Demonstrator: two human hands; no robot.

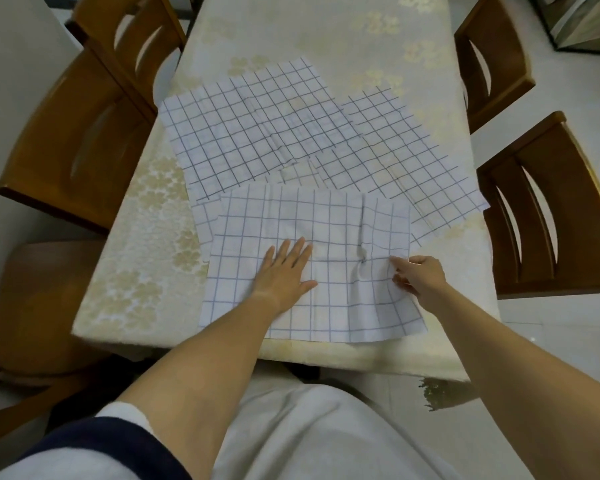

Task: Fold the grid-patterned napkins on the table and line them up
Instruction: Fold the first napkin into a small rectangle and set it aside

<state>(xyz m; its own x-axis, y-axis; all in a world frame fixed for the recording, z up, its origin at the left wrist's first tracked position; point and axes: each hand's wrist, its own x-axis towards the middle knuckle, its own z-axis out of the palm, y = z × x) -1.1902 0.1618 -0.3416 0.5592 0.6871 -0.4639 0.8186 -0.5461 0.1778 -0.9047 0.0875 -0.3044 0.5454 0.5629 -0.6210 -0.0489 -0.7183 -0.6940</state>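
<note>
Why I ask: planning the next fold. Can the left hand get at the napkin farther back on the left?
Probably yes. The left hand lies flat on the near napkin; only flat cloth lies between it and the back left napkin, nothing upright.

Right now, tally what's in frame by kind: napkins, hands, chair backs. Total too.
Grid napkins: 4 distinct, including the near napkin that both hands touch; overlaps may hide more.
Hands: 2, left hand and right hand.
Wooden chair backs: 4.
Total: 10.
</note>
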